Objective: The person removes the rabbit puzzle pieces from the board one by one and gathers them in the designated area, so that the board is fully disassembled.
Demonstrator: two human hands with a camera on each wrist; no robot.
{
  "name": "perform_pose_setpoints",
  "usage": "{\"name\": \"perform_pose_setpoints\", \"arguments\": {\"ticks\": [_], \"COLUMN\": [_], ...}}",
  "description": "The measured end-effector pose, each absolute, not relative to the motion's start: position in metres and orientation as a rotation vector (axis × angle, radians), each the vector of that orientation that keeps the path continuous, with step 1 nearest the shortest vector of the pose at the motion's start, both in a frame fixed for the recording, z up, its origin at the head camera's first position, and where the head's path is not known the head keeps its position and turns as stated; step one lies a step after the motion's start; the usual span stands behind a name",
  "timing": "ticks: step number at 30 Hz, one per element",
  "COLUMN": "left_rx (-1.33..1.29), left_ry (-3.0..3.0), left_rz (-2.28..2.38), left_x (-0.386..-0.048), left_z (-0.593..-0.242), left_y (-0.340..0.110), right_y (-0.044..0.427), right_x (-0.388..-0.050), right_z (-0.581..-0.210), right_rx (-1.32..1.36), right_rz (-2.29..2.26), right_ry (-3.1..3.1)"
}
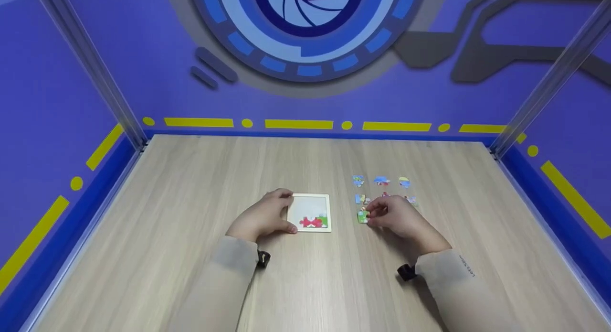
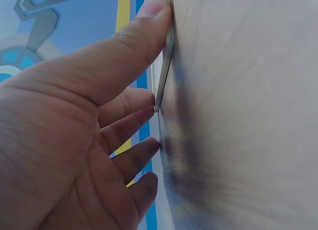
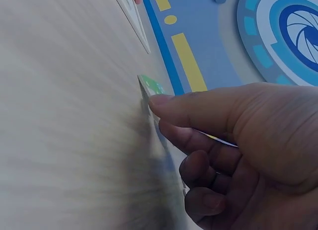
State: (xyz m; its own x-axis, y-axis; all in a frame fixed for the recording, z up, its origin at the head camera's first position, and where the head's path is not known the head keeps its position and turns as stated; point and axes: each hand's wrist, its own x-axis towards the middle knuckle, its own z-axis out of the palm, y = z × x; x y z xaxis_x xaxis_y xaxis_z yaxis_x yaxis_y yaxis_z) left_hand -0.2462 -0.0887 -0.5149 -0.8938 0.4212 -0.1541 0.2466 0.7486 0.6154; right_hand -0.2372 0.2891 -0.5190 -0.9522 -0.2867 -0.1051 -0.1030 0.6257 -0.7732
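Sleeves reach in from the near edge, over a wood-grain table with a blue wall behind it. Centrally, the left hand holds the left side of a white frame, its thumb at the near corner and its fingers at the far one. To its right, the right hand pinches a green piece between thumb and fingers, tilted in the right wrist view. That frame lies flat, with red pieces and green beside them in its lower right part. Beyond the right hand, blue pieces form two rows, the nearer partly hidden. The green piece sits just below those rows; whether it touches the table I cannot tell.
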Motion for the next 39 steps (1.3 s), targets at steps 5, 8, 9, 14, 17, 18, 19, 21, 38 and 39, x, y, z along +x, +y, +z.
{"name": "perform_pose_setpoints", "arguments": {"ticks": [5, 8, 9, 14, 17, 18, 19, 21, 38, 39], "left_rx": [0.519, 0.511, 0.508, 0.503, 0.507, 0.507, 0.508, 0.512, 0.511, 0.510], "left_ry": [2.665, 2.658, 2.657, 2.653, 2.660, 2.661, 2.663, 2.663, 2.653, 2.651], "left_rz": [0.888, 0.885, 0.885, 0.897, 0.892, 0.892, 0.892, 0.900, 0.910, 0.905], "left_x": [-0.246, -0.246, -0.246, -0.246, -0.246, -0.246, -0.246, -0.246, -0.246, -0.246], "left_z": [-0.515, -0.515, -0.515, -0.514, -0.514, -0.515, -0.515, -0.515, -0.514, -0.514], "left_y": [-0.089, -0.089, -0.089, -0.088, -0.088, -0.088, -0.088, -0.088, -0.089, -0.088], "right_y": [0.290, 0.291, 0.291, 0.292, 0.293, 0.293, 0.292, 0.291, 0.231, 0.225], "right_x": [-0.237, -0.238, -0.238, -0.237, -0.236, -0.236, -0.236, -0.236, -0.228, -0.228], "right_z": [-0.518, -0.518, -0.517, -0.516, -0.515, -0.514, -0.514, -0.513, -0.489, -0.487], "right_rx": [-0.324, -0.315, -0.309, -0.296, -0.291, -0.288, -0.285, -0.293, -0.371, -0.376], "right_rz": [-1.219, -1.203, -1.198, -1.187, -1.188, -1.189, -1.188, -1.189, -1.168, -1.161], "right_ry": [2.635, 2.629, 2.626, 2.621, 2.623, 2.623, 2.624, 2.626, 2.720, 2.722]}}
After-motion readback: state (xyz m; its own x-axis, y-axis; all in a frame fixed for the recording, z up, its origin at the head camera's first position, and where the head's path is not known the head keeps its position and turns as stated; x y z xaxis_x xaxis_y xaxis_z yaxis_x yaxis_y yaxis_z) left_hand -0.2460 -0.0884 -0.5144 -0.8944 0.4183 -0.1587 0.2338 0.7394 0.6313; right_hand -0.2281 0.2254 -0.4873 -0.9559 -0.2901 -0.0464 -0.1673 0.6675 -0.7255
